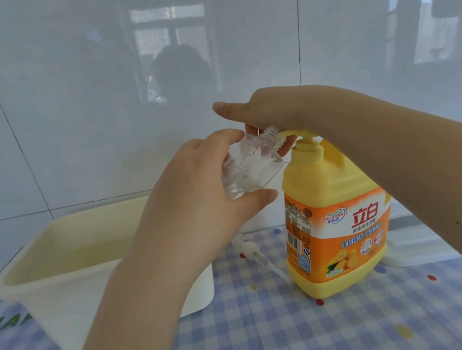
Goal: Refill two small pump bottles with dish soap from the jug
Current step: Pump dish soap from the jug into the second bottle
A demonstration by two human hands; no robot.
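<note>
— Where's the bottle?
— The left hand (pixel 196 193) grips the clear, empty small bottle (pixel 249 165), tilted, threaded neck against the yellow jug (pixel 336 218)'s pump spout (pixel 380 117).
— The right hand (pixel 274 111)?
— Pressing the pump head — thumb straight.

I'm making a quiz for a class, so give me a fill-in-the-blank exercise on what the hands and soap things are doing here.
1. The left hand holds the clear bottle tilted, its open neck at the jug's ____.
2. The right hand rests on top of the yellow jug's ____.
3. The loose white pump lies on the checked ____.
4. The cream tub stands to the ____ of the jug.

Missing words: spout; pump; cloth; left
</note>
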